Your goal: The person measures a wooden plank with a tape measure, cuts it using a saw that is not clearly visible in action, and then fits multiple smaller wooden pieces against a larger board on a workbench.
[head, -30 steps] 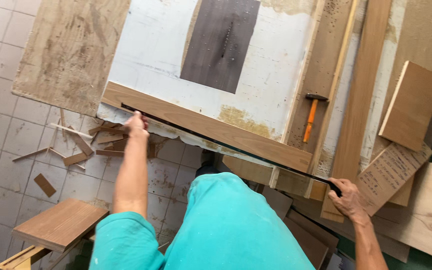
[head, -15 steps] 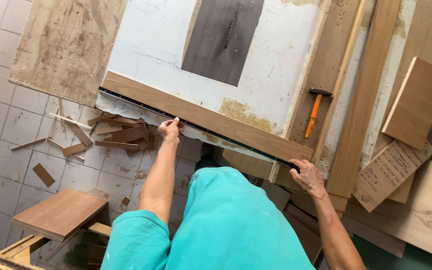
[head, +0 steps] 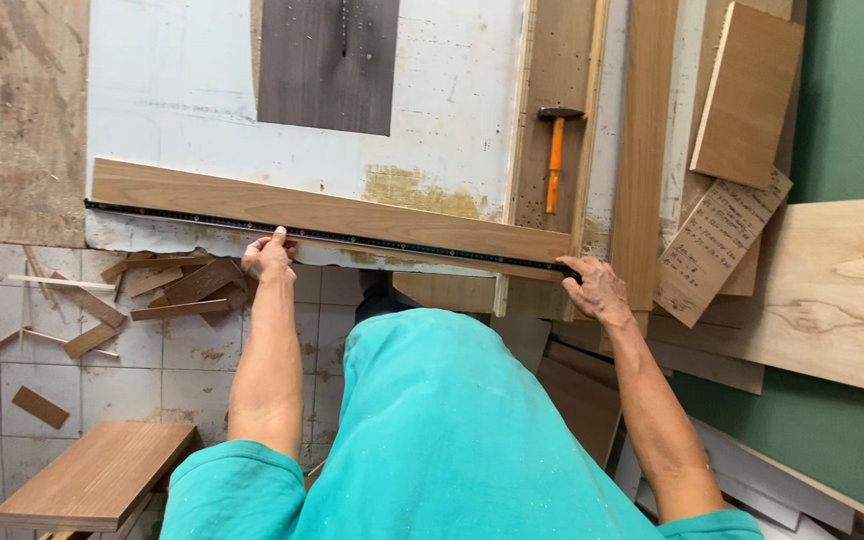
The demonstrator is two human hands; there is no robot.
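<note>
Fingers of the left hand [head: 269, 256] curl over the near edge of a long wooden board [head: 322, 211], pressing a dark straightedge [head: 332, 238] against it; the right hand [head: 597, 289] pinches the straightedge's far end. The board lies across a worn white table [head: 202, 90], a hammer [head: 555, 150] beyond and offcuts [head: 167, 290] on the tiled floor.

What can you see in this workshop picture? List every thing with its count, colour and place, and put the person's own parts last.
plank: one, brown, across the table's near edge
rule: one, black, along the plank's near edge
table: one, worn white, top centre
hammer: one, orange handle, on the table, right
offcuts: several, brown, on the tiled floor, left
boards: several, brown, right side
shirt: one, teal, bottom centre
left hand: on the rule
right hand: at the rule's right end
</note>
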